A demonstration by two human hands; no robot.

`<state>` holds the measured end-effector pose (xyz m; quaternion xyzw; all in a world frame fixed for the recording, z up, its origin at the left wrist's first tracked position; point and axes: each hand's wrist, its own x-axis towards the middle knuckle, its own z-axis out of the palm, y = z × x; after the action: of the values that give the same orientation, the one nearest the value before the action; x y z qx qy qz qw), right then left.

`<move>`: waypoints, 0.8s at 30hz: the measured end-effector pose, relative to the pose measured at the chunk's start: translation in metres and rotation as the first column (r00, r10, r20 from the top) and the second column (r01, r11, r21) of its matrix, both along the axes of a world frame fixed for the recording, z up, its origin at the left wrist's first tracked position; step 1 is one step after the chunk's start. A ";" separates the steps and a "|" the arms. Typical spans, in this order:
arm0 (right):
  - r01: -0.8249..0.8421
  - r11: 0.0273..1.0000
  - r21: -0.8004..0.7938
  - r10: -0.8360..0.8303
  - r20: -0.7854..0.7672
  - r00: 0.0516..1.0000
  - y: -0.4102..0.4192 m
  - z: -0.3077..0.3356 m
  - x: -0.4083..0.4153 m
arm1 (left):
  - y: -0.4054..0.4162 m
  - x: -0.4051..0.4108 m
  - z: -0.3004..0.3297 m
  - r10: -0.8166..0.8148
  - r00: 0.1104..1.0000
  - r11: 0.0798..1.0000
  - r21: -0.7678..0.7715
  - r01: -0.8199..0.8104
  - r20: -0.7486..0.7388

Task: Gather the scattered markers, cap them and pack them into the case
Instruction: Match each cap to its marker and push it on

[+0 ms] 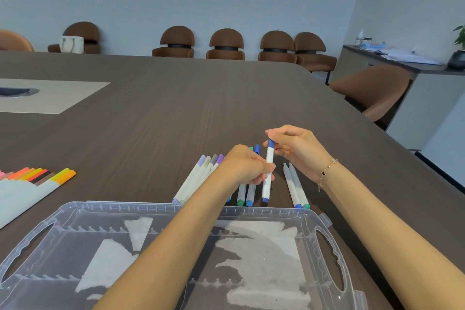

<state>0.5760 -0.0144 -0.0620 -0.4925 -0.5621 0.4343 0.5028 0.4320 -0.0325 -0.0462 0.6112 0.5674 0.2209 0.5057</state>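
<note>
Clear case (251, 211) open, no markers inside | left hand (245, 166) and right hand (294, 148) both grip blue marker (268, 171)

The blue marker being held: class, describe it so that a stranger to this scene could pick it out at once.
Start at the clear plastic case at the near edge of the table; just beyond it lie rows of white markers. The blue marker is the only one lifted off the table, upright between the left hand and the right hand.

Two hands (247, 166) (297, 148), one held marker (268, 173), two uncapped markers (294, 185) beside it, one clear case (327, 239), and five brown chairs (226, 44) along the wall.
</note>
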 end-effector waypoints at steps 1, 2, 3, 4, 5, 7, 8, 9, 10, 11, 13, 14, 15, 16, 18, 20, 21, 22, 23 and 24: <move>-0.032 0.999 -0.005 0.032 0.013 0.999 -0.001 0.000 -0.002 | -0.001 0.002 -0.001 -0.016 1.000 1.000 0.005 0.016 -0.018; -0.065 0.998 -0.015 0.066 0.033 0.997 -0.002 0.000 -0.004 | -0.002 0.003 -0.003 -0.030 0.999 0.999 0.017 0.031 -0.045; -0.079 0.997 -0.021 0.080 0.067 0.995 -0.003 -0.001 -0.005 | -0.003 0.005 -0.005 -0.035 0.996 0.998 0.042 0.038 -0.081; -0.064 0.998 -0.020 0.066 0.111 0.992 -0.003 -0.003 -0.005 | -0.003 0.007 -0.007 -0.027 0.992 0.996 0.084 0.038 -0.127; -0.027 1.000 -0.012 0.029 0.152 0.988 -0.002 -0.005 -0.004 | -0.002 0.008 -0.011 -0.012 0.983 0.990 0.135 0.038 -0.185; 0.101 0.995 -0.004 -0.099 0.164 0.981 0.002 -0.010 0.003 | -0.001 0.011 -0.017 0.011 0.939 0.977 0.206 0.064 -0.343; 0.186 0.983 -0.003 -0.183 0.138 0.973 0.005 -0.012 0.008 | -0.001 0.012 -0.020 0.024 0.905 0.970 0.228 0.081 -0.424; 0.268 0.964 -0.002 -0.266 0.110 0.958 0.007 -0.013 0.014 | -0.001 0.012 -0.022 0.048 0.868 0.962 0.257 0.093 -0.493; 0.332 0.943 -0.003 -0.331 0.087 0.940 0.009 -0.014 0.020 | -0.001 0.013 -0.023 0.079 0.835 0.952 0.289 0.098 -0.544; 0.372 0.928 -0.008 -0.371 0.068 0.926 0.011 -0.016 0.026 | -0.002 0.015 -0.022 0.114 0.809 0.940 0.325 0.100 -0.577; 0.402 0.915 -0.028 -0.401 0.038 0.915 0.013 -0.019 0.034 | -0.004 0.018 -0.020 0.162 0.775 0.909 0.398 0.124 -0.611; 0.412 0.911 -0.037 -0.411 0.025 0.911 0.014 -0.021 0.036 | -0.005 0.021 -0.021 0.181 0.770 0.892 0.432 0.134 -0.612; 0.421 0.906 -0.042 -0.420 0.012 0.907 0.014 -0.023 0.037 | -0.006 0.025 -0.022 0.190 0.781 0.873 0.466 0.142 -0.595; 0.428 0.903 -0.042 -0.428 0.005 0.904 0.014 -0.024 0.038 | -0.007 0.030 -0.023 0.168 0.808 0.866 0.477 0.153 -0.565; 0.424 0.905 -0.033 -0.424 0.009 0.906 0.016 -0.027 0.039 | -0.011 0.040 -0.025 0.061 0.863 0.879 0.438 0.192 -0.501; 0.408 0.912 -0.025 -0.408 0.016 0.913 0.017 -0.028 0.039 | -0.014 0.049 -0.026 -0.029 0.860 0.894 0.371 0.250 -0.509; 0.402 0.916 -0.024 -0.401 0.017 0.916 0.018 -0.028 0.039 | -0.015 0.053 -0.026 -0.051 0.853 0.895 0.354 0.269 -0.520; 0.397 0.918 -0.021 -0.396 0.021 0.918 0.018 -0.028 0.040 | -0.016 0.055 -0.025 -0.062 0.849 0.896 0.345 0.279 -0.524; 0.396 0.918 -0.017 -0.396 0.023 0.918 0.018 -0.028 0.041 | -0.016 0.057 -0.024 -0.067 0.845 0.897 0.340 0.284 -0.531; 0.399 0.917 -0.014 -0.399 0.020 0.917 0.018 -0.028 0.042 | -0.017 0.059 -0.024 -0.064 0.839 0.895 0.340 0.287 -0.540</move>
<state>0.6182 0.0036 -0.0902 -0.6047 -0.4504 0.3236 0.5717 0.4913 -0.0491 -0.0705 0.7900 0.5629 0.1141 0.2146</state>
